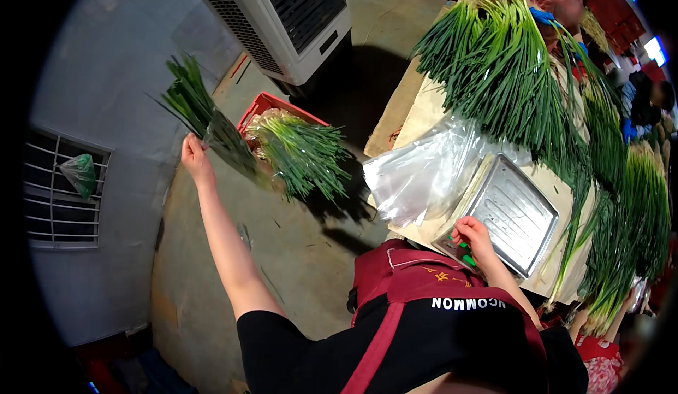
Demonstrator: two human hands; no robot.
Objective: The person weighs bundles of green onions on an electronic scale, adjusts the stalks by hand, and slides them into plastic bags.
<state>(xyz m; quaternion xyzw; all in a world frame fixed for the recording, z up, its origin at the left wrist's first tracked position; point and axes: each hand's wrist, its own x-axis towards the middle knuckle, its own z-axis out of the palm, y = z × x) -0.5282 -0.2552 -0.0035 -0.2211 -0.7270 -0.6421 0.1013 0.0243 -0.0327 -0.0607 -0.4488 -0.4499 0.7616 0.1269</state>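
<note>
Out to the left, my left hand (pixel 195 150) is closed on the edge of a clear plastic bag filled with green onions (pixel 212 115), their dark leaves sticking out of the top. The bag hangs above the floor beside a red crate (pixel 288 103) heaped with more green onions (pixel 300 150). My right hand (pixel 473 237) is curled at the near edge of a weighing scale with a metal tray (pixel 519 214); whether something small is between its fingers cannot be made out. No goods lie on the tray. Clear plastic bags (pixel 424 171) lie next to the scale.
A large pile of green onions (pixel 494 69) covers the far part of the table (pixel 424 108), with another bunch (pixel 639 210) at the right. Co-workers' arms show along the right side. An air cooler (pixel 293 30) stands beyond the crate. A barred window (pixel 63 189) is at left.
</note>
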